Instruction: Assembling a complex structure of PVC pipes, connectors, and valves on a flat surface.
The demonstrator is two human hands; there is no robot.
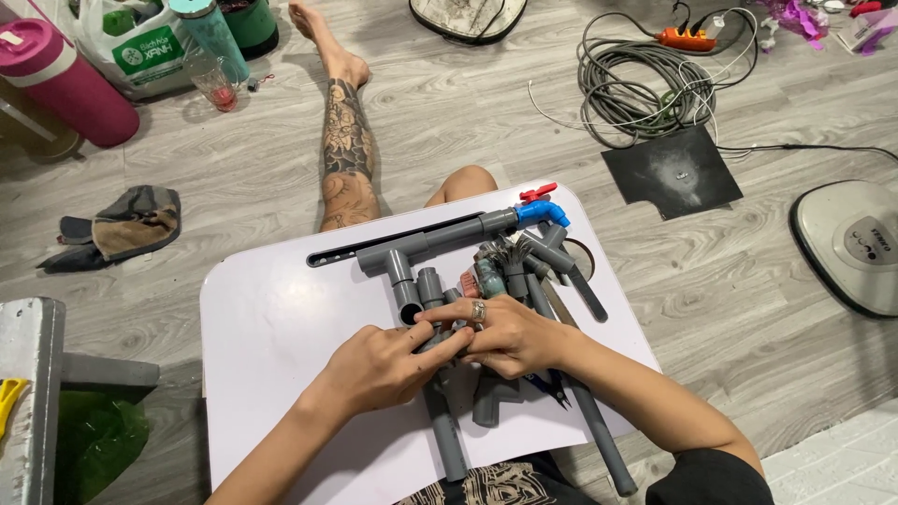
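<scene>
both hands pinched on grey pipe fitting (432, 344); left hand (379, 367), right hand (510, 335); tee assembly (412, 252) joined; loose pipes (524, 266) left

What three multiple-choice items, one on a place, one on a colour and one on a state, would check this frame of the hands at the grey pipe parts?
1. Where does the pile of grey pipes lie?
A. on the white lap table
B. on the bare floor
C. inside a bag

2. What colour is the elbow fitting at the far end of the long pipe?
A. green
B. blue
C. yellow

3. How are the two hands placed?
A. both lifted off the table
B. one on the knee
C. both down on the pipe parts, fingers meeting

Answers:
1 A, the pipes rest on the white tabletop over the lap.
2 B, the elbow is blue, with a red valve handle beside it.
3 C, the left hand and the right hand touch above a grey fitting.
</scene>
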